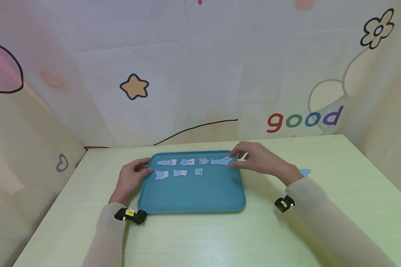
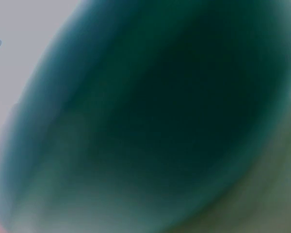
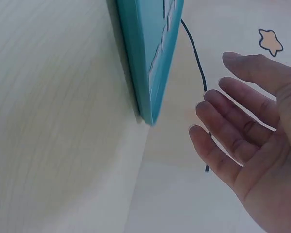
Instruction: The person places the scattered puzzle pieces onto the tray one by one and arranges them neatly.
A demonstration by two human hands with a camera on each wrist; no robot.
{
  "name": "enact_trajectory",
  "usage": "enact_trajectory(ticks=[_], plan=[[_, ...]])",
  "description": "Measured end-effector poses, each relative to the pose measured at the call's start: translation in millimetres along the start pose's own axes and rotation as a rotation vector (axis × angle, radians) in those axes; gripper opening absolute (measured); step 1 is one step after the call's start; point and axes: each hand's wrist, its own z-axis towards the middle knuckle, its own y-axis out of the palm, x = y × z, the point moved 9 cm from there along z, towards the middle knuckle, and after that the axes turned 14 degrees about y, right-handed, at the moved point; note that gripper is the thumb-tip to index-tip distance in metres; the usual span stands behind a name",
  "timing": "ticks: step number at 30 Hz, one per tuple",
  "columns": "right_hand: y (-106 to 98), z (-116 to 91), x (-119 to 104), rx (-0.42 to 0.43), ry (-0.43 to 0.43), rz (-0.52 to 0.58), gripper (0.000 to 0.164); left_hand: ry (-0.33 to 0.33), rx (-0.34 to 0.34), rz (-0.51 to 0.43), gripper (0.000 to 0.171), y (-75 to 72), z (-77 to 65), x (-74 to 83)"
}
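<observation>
A teal tray [image 1: 194, 193] lies on the table. On it sit small jagged-edged pieces of light blue and pinkish paper, several in the back row and three in front, such as the wide piece [image 1: 221, 161] at back right. My left hand [image 1: 130, 180] holds the tray's left rim near the back corner, thumb and fingers at the edge. The left wrist view shows only blurred teal close up. At the back right corner hovers my right hand [image 1: 258, 157]; in the right wrist view its fingers [image 3: 228, 128] are spread, loosely bent and hold nothing.
Another light blue piece [image 1: 305, 172] lies on the pale table [image 1: 200, 241] right of the tray, partly behind the right forearm. A printed cloth backdrop [image 1: 194, 81] rises behind the table and along both sides. Each wrist wears a small black camera.
</observation>
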Motion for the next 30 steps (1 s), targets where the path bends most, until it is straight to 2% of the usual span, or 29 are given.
enact_trajectory(ticks=[16, 30], plan=[[-35.3, -27.9, 45.4, 0.054, 0.127, 0.007, 0.035, 0.006, -0.001, -0.009, 0.046, 0.2, -0.9, 0.8], [-63.4, -46.7, 84.1, 0.081, 0.189, -0.008, 0.039, 0.019, 0.001, -0.001, 0.045, -0.4, 0.1, 0.4]])
